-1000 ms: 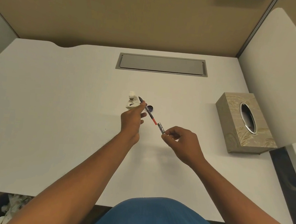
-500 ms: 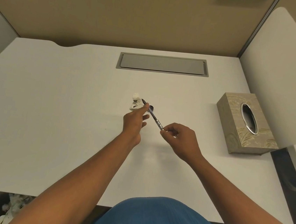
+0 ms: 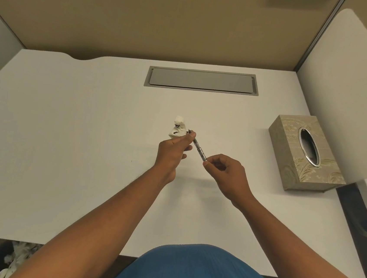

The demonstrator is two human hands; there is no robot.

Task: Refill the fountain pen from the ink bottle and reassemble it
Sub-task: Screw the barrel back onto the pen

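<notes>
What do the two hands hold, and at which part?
Both hold the pen. The left hand pinches its front end, near the nib; the right hand pinches its rear end. A stained tissue lies behind it.

White desk (image 3: 63, 149), grey cable hatch (image 3: 201, 80); tan partition wall (image 3: 168, 19) behind, white divider (image 3: 346, 92) right.
</notes>
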